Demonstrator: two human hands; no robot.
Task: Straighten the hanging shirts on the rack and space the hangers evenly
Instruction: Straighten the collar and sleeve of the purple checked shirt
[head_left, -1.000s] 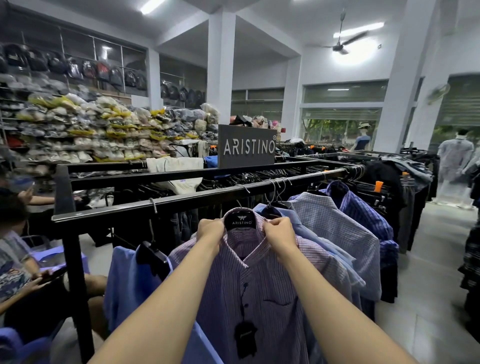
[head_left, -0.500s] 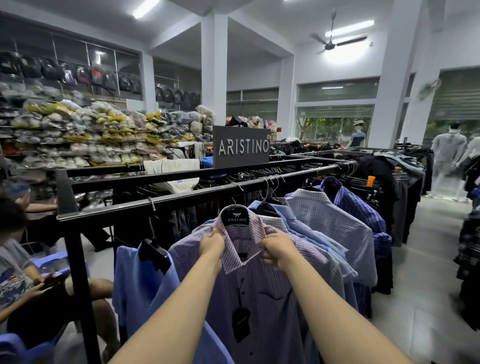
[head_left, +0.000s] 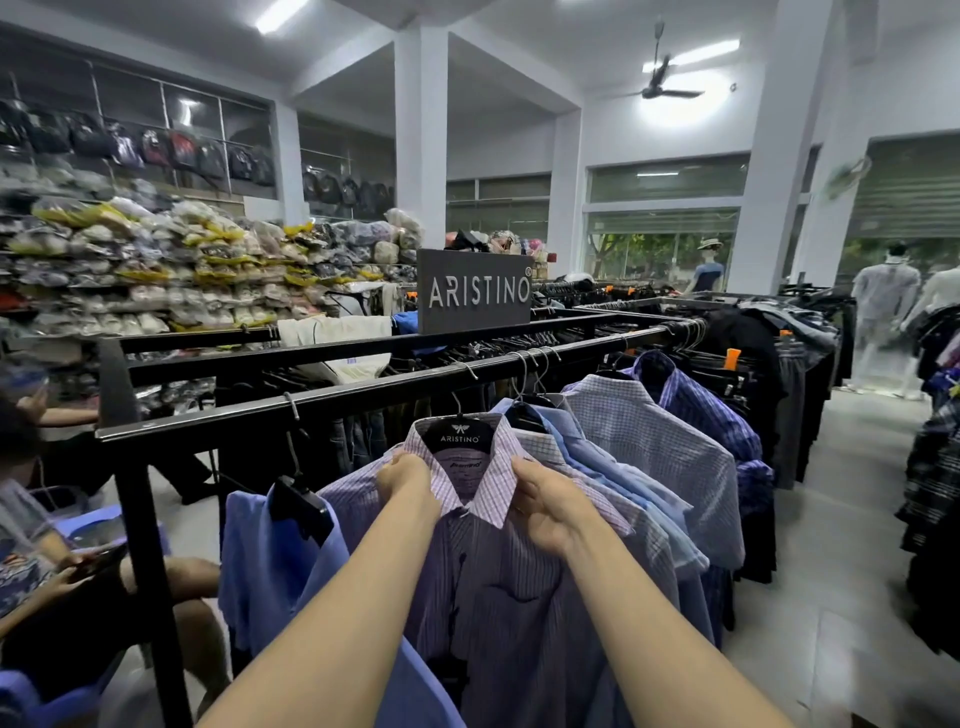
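Head view, left hand (head_left: 408, 480): grip curled onto the left collar flap of the striped shirt (head_left: 498, 582).
Head view, right hand (head_left: 545, 501): grip pinching the right collar flap of the same shirt.
Striped shirt: hangs on a black hanger (head_left: 458, 434) from the rack rail (head_left: 363, 397), between a blue shirt (head_left: 270, 561) on its left and the crowded checked shirts (head_left: 649, 441) on its right.

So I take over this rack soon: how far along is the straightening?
Done: nothing clearly finished. In hand: left hand and right hand grip the striped shirt collar. Left: blue shirt hangs apart, the shirts behind are bunched.
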